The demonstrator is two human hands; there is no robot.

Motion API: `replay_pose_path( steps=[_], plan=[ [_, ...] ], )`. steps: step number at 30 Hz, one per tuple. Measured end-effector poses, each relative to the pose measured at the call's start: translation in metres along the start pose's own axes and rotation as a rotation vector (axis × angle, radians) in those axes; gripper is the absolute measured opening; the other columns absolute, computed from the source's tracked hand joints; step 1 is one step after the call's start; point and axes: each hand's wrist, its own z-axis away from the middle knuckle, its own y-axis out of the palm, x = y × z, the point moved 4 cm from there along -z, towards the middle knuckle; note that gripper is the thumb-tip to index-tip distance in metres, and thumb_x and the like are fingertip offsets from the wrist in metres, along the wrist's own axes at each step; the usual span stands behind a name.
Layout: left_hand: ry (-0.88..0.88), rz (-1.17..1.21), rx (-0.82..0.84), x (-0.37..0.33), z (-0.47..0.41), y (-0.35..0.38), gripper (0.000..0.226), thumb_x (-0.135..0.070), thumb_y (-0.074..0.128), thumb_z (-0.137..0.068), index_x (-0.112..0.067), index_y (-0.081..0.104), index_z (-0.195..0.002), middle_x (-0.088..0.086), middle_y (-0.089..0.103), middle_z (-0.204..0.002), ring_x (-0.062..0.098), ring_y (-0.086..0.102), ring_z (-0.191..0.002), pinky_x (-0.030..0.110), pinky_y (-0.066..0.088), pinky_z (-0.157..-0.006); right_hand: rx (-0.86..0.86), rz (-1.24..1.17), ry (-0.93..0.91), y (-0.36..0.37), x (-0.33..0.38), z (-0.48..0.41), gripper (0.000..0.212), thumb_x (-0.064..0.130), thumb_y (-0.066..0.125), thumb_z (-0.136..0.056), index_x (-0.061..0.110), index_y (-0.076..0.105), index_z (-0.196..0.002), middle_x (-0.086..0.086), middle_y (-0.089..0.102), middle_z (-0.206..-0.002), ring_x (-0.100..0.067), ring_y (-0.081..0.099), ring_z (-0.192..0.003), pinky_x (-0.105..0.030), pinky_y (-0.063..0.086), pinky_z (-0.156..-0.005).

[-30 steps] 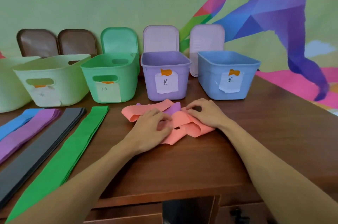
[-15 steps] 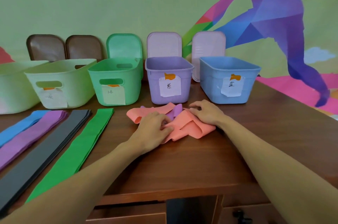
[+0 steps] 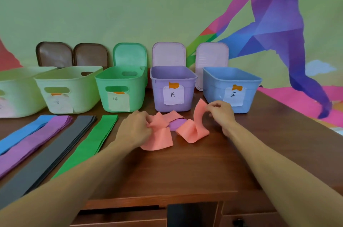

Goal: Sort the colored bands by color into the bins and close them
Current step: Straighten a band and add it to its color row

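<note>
Head view: brown tabletop before a mural. Left hand and right hand each pinch the limp salmon bands lying before the purple bin; soft, light, best pinched at an edge.

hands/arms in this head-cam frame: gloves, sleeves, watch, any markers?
Left hand and right hand are both bare: no gloves, and no rings or watch that I can see. No sleeves in view all the way to the frame edge. No markers, straps or cables on either side.
</note>
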Motion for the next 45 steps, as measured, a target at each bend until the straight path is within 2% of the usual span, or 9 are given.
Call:
replay_pose_path(
  steps=[3,7,10,13,17,24,32,40,45],
  plan=[
    [-0.051,-0.17,0.076,-0.004,0.002,0.004,0.037,-0.026,0.056,-0.084,-0.022,0.054,-0.121,0.006,0.05,-0.124,0.024,0.047,-0.116,0.038,0.038,-0.096,-0.046,-0.117,-0.014,-0.008,0.009,0.004,0.012,0.016,0.064,-0.081,0.025,0.065,-0.073,0.002,0.067,-0.083,-0.015,0.059,-0.08,-0.03,0.047,-0.077],
    [0.065,-0.166,-0.111,-0.027,0.01,-0.008,0.041,-0.025,0.055,-0.083,-0.023,0.051,-0.124,0.004,0.042,-0.123,0.023,0.036,-0.118,0.037,0.027,-0.099,-0.029,-0.213,-0.079,-0.007,0.032,0.012,0.014,0.013,0.064,-0.081,0.026,0.067,-0.076,0.004,0.067,-0.084,-0.012,0.059,-0.082,-0.03,0.048,-0.077],
    [0.145,0.089,-0.068,-0.05,0.013,-0.013,0.035,-0.029,0.056,-0.086,-0.025,0.055,-0.121,0.001,0.045,-0.119,0.02,0.039,-0.116,0.034,0.028,-0.098,0.024,-0.311,-0.115,0.001,0.053,0.02,0.01,0.012,0.066,-0.082,0.022,0.067,-0.079,0.0,0.068,-0.086,-0.013,0.061,-0.083,-0.034,0.052,-0.079],
    [0.068,0.486,0.075,-0.07,0.013,-0.012,0.035,-0.033,0.059,-0.088,-0.022,0.055,-0.121,0.0,0.053,-0.113,0.017,0.05,-0.108,0.038,0.04,-0.099,0.089,-0.411,-0.172,0.008,0.079,0.033,0.01,0.008,0.066,-0.084,0.017,0.066,-0.081,0.0,0.065,-0.08,-0.013,0.06,-0.076,-0.03,0.05,-0.068],
    [-0.051,0.879,0.181,-0.086,0.017,-0.008,0.041,-0.03,0.063,-0.087,-0.021,0.045,-0.123,-0.003,0.057,-0.105,0.013,0.058,-0.092,0.028,0.048,-0.08,0.14,-0.582,-0.178,0.008,0.109,0.047,0.012,0.002,0.063,-0.086,0.013,0.063,-0.081,-0.004,0.064,-0.076,-0.015,0.059,-0.066,-0.027,0.05,-0.06],
    [-0.087,1.003,0.218,-0.091,0.016,-0.014,0.056,-0.043,0.072,-0.078,-0.019,0.045,-0.121,0.0,0.06,-0.114,0.019,0.061,-0.103,0.034,0.049,-0.088,0.171,-0.803,-0.197,0.001,0.152,0.057,0.014,-0.002,0.059,-0.088,0.01,0.06,-0.081,-0.006,0.063,-0.073,-0.011,0.059,-0.056,-0.023,0.051,-0.055],
    [0.008,0.986,0.312,-0.082,0.02,-0.018,0.025,-0.03,0.055,-0.095,-0.011,0.064,-0.109,0.001,0.069,-0.104,0.015,0.063,-0.093,0.022,0.046,-0.072,0.189,-1.05,-0.137,-0.003,0.17,0.056,0.011,0.003,0.057,-0.092,0.011,0.059,-0.084,-0.005,0.061,-0.079,-0.013,0.058,-0.064,-0.02,0.051,-0.056],
    [0.124,1.027,0.103,-0.089,0.02,-0.062,0.018,-0.026,0.051,-0.096,-0.02,0.064,-0.086,-0.01,0.063,-0.071,0.004,0.058,-0.061,0.019,0.046,-0.058,0.057,-1.078,-0.087,0.002,0.161,0.053,0.008,-0.005,0.057,-0.09,0.001,0.057,-0.096,-0.008,0.06,-0.074,-0.009,0.062,-0.06,-0.017,0.055,-0.06],
    [0.108,0.94,0.039,-0.072,0.023,-0.085,0.022,-0.029,0.05,-0.096,-0.018,0.062,-0.081,-0.004,0.058,-0.072,0.011,0.053,-0.065,0.023,0.042,-0.058,0.043,-1.092,-0.038,0.012,0.159,0.053,0.015,-0.01,0.057,-0.088,0.0,0.056,-0.098,-0.011,0.061,-0.082,-0.015,0.062,-0.071,-0.02,0.057,-0.063]
  ],
)
